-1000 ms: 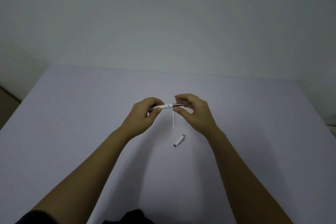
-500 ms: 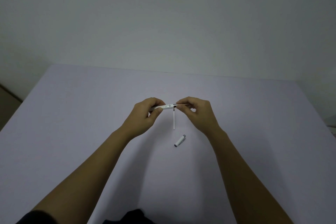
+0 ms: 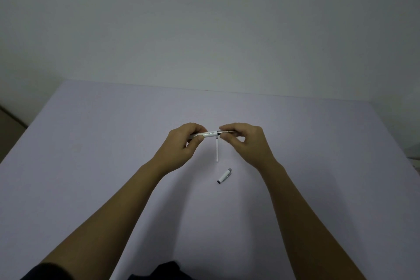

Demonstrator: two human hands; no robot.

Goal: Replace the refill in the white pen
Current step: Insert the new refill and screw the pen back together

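**A:** So where's the white pen (image 3: 208, 134) at?

**B:** Up over the lavender table (image 3: 91, 154), held level. Left hand (image 3: 181, 145) has its fingers clamped round the barrel, right hand (image 3: 246, 141) pinches a thin refill (image 3: 227, 131) poking out of the barrel's open end.

**A:** Anything else nearby?

**B:** Yep, another white refill (image 3: 217, 150) lies on the table right under the pen, and the cap (image 3: 224, 175) sits just nearer, apart from it. Can't tell how deep the held refill goes.
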